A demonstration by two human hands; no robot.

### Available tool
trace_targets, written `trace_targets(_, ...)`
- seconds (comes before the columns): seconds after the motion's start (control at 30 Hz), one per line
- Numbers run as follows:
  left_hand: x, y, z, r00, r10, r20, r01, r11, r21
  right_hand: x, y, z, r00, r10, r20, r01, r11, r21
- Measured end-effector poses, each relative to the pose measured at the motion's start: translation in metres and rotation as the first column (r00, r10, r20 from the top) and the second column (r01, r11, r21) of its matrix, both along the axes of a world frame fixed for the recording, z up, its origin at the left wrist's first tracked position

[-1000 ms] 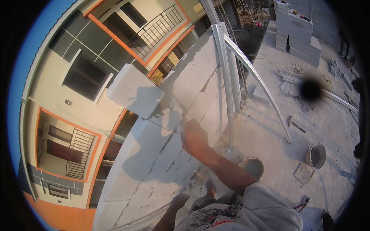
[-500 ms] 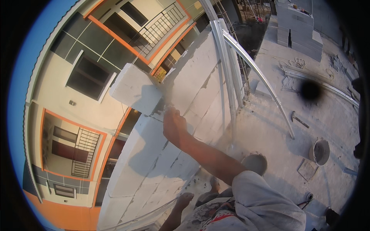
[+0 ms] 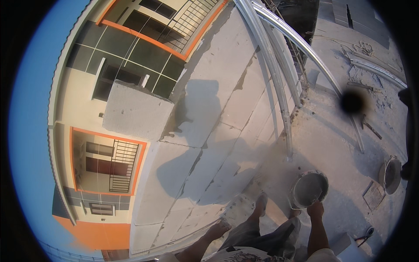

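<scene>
My right hand (image 3: 315, 210) is closed at the near rim of a round bucket (image 3: 293, 192) holding grey wet mix. What its fingers grip is hidden against the bucket. Lower and to the left, my left hand (image 3: 220, 229) hangs near the foot of the wall. Its fingers are too small and shadowed to read. A pale block wall (image 3: 174, 218) fills the middle, with grey mortar in its joints. One light block (image 3: 137, 109) stands on the wall's top edge, and a patch of mortar (image 3: 169, 131) shows beside it.
Curved-looking metal channels (image 3: 273, 74) lean against the wall. To the right on the concrete floor are a hammer (image 3: 372, 127), a second bucket (image 3: 392, 174), a square board (image 3: 374, 195) and a coil of rope (image 3: 363, 48). Stacked blocks (image 3: 362, 22) stand at the far right. Houses lie beyond the wall.
My right hand has left the joint beside the upper block and come down to the bucket. The view has shifted, with the block standing in place on the wall.
</scene>
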State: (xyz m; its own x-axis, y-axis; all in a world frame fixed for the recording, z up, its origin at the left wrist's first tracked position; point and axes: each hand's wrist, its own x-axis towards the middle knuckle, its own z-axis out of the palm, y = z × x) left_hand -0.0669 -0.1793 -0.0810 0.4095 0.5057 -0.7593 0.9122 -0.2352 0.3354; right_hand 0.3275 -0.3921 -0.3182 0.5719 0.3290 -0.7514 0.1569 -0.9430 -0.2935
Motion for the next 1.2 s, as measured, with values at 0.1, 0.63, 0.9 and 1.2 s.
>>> trace_targets(0.1,0.031,0.001,-0.019,0.986,-0.016,-0.165,0.003,0.997,-0.078,-0.002,-0.023,-0.105,0.997,0.078,-0.019,-0.080,0.980,-0.180)
trace_targets(0.63,0.053,0.022,-0.043,0.951,0.089,-0.297,-0.112,0.992,-0.062,-0.022,-0.078,-0.174,0.842,-0.441,-0.310,0.496,0.860,0.124)
trace_targets(0.9,0.079,0.015,-0.041,0.992,0.128,-0.001,-0.126,0.975,-0.183,0.002,-0.137,0.079,0.668,-0.525,-0.527,0.698,0.689,0.197)
trace_targets(1.2,0.044,0.032,-0.051,1.000,-0.023,-0.012,0.023,0.999,-0.033,0.007,-0.039,0.280,0.744,-0.361,-0.562,0.656,0.550,0.516)
